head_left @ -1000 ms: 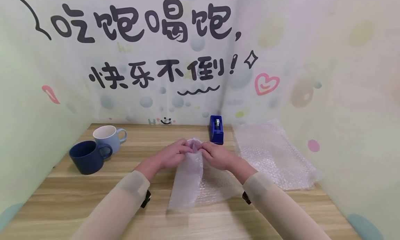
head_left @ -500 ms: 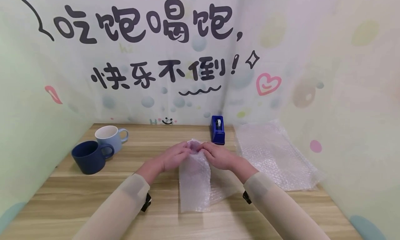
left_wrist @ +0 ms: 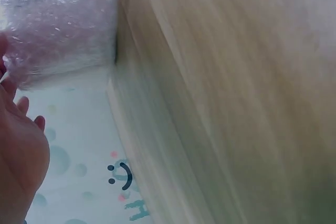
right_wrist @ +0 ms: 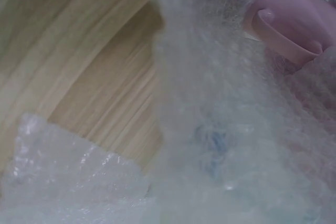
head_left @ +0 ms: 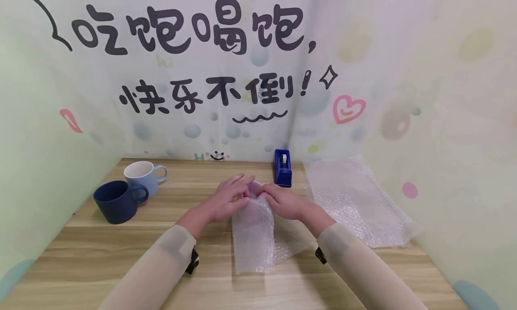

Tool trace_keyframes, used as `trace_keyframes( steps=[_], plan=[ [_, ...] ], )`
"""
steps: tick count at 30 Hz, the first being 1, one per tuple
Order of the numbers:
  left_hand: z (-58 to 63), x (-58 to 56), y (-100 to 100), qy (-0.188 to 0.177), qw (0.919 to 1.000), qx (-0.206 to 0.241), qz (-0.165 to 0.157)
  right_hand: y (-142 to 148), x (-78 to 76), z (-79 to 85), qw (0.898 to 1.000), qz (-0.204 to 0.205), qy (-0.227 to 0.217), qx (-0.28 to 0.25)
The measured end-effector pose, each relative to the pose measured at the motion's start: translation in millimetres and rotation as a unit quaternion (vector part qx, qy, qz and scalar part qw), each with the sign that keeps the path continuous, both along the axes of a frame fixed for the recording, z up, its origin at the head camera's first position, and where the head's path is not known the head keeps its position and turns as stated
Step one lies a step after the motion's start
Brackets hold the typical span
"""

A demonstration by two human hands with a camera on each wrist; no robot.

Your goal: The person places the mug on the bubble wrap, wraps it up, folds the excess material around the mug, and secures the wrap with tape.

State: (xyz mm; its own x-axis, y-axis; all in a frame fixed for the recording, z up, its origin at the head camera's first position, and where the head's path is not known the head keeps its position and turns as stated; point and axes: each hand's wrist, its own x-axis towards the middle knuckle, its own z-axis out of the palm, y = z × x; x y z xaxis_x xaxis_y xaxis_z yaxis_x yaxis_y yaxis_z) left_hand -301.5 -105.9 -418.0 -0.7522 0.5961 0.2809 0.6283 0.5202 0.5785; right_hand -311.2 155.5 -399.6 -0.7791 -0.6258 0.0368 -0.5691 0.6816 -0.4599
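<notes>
A pink mug [right_wrist: 294,11] with a handle shows in the right wrist view, partly covered by a sheet of bubble wrap [head_left: 253,238]. In the head view the wrap encloses it, and one flap hangs toward the front. My left hand [head_left: 227,198] is at the left of the wrapped mug's top, its fingers fanned out above the rim and its thumb near the wrap. With thumb and fingers, my right hand [head_left: 286,202] pinches the wrap at the right of the rim. That hand is out of sight in the right wrist view.
At the left stand a dark blue mug [head_left: 116,207] and a light blue mug [head_left: 147,184]. A blue tape dispenser [head_left: 282,168] sits behind my right hand. Another bubble wrap sheet [head_left: 355,202] lies at the right against the wall, on the wooden table [head_left: 194,283].
The hanging flap has swung to the right and now falls straight to the front. My left fingers have lifted and spread from the rim. My right hand keeps its hold.
</notes>
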Motion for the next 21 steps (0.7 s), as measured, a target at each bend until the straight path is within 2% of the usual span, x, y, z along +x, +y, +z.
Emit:
trace_keyframes(
  steps=[4,6,8,10,12,14,16,18,19,21],
  plan=[
    [-1.2,-4.0,0.4,-0.031,0.9991,0.027,-0.014,0.3,-0.3,-1.6,1.0,-0.002,-0.004,0.0],
    [-1.0,-4.0,0.8,-0.048,0.9983,0.03,-0.011,1.2,1.8,-2.8,1.0,-0.004,0.011,0.011],
    [-0.8,-3.4,0.7,-0.062,0.9977,0.027,-0.006,2.1,6.6,-2.5,0.998,-0.001,0.056,0.032],
    [-0.8,-2.1,0.7,-0.072,0.9971,0.025,-0.002,2.4,15.4,-1.4,0.99,0.005,0.13,0.048],
    [-0.7,-0.8,1.2,-0.079,0.9965,0.028,-0.002,1.8,27.7,0.6,0.974,0.006,0.222,0.043],
    [-0.2,0.2,1.4,-0.08,0.9963,0.03,-0.001,-0.7,45.1,4.2,0.958,0.014,0.287,0.011],
    [0.7,0.6,1.6,-0.079,0.9964,0.031,-0.003,-4.1,66.5,8.3,0.95,0.039,0.308,-0.017],
    [1.6,1.0,1.0,-0.083,0.9962,0.029,0.001,-8.8,88.6,10.5,0.948,0.087,0.306,-0.011],
    [1.8,0.9,0.5,-0.082,0.9963,0.029,0.002,-11.2,98.9,10.7,0.947,0.114,0.302,0.012],
    [1.8,0.6,-0.6,-0.083,0.9961,0.032,0.004,-15.9,114.2,7.3,0.936,0.157,0.305,0.083]
  ],
)
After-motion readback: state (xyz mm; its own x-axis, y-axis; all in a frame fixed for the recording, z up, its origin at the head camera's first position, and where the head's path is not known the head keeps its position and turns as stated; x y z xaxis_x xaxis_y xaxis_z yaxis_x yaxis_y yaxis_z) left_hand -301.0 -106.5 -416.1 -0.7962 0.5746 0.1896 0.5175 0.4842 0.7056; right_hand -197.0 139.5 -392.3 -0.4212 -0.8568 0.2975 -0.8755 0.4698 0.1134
